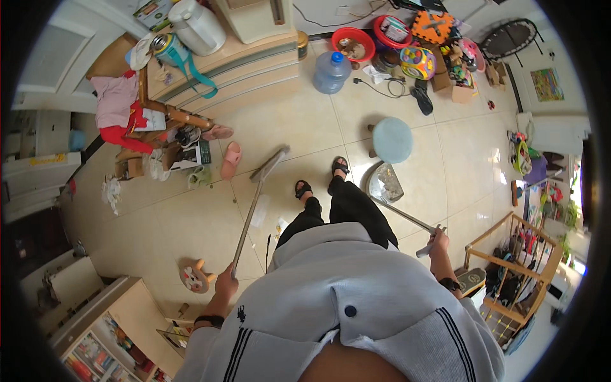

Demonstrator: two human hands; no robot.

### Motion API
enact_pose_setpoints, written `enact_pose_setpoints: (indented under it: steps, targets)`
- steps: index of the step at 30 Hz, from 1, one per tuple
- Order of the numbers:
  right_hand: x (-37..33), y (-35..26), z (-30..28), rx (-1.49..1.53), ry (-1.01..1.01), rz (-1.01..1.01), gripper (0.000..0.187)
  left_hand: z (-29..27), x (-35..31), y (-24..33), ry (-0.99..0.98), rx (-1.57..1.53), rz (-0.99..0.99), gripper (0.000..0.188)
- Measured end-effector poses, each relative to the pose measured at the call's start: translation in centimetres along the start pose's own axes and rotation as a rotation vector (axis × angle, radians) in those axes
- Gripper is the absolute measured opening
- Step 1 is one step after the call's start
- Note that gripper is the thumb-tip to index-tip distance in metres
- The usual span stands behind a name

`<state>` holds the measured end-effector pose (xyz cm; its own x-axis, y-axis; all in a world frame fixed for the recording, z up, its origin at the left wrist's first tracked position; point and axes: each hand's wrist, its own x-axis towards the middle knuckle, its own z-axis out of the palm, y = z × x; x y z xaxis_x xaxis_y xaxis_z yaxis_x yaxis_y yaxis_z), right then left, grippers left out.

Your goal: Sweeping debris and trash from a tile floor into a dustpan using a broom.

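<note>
My left hand [226, 281] is wrapped round the handle of a broom [249, 224]. The broom's grey head rests on the tiled floor, ahead and left of my feet, near a pink slipper [231, 160]. My right hand [438, 243] is closed on the handle of a long-handled dustpan [386, 184]. Its pan sits on the floor right of my feet, beside a round stool with a pale blue top [393, 140]. Some debris seems to lie in the pan. Bits of litter [282, 224] show on the tiles between the broom and my left leg.
A small animal-face stool [196, 275] stands at left. A blue water jug [331, 72], red basins [354, 44] and toys line the far wall. Shoes and boxes [189, 156] sit by the cabinet at far left. A wooden-framed rack [509, 267] stands at right.
</note>
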<state>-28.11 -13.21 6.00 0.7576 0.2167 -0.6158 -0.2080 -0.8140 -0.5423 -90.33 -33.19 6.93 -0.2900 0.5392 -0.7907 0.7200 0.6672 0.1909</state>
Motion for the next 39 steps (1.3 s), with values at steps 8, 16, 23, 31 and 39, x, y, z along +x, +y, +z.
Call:
enact_pose_setpoints:
  steps: [8,16,23,31,39]
  targets:
    - [-0.6,2.0,-0.5,0.087,0.061,0.054,0.016,-4.6,11.2,13.0,-0.056,-0.245,0.177,0.045]
    - [-0.4,2.6,-2.3,0.092,0.130,0.034,0.016,-7.1,18.9,33.0,-0.259,-0.639,0.183,0.018]
    - [0.2,2.8,-5.2,0.021,0.059,0.045,0.012,-9.1,24.6,42.2,-0.222,-0.534,0.155,0.015]
    - [3.5,-0.2,-6.3,-0.035,0.063,0.082,0.021,-9.3,21.6,49.9,-0.249,-0.360,0.140,0.017]
    - [8.4,-1.6,-7.5,-0.042,-0.009,0.149,0.049,-4.7,20.2,56.0,-0.356,-0.373,0.152,0.017]
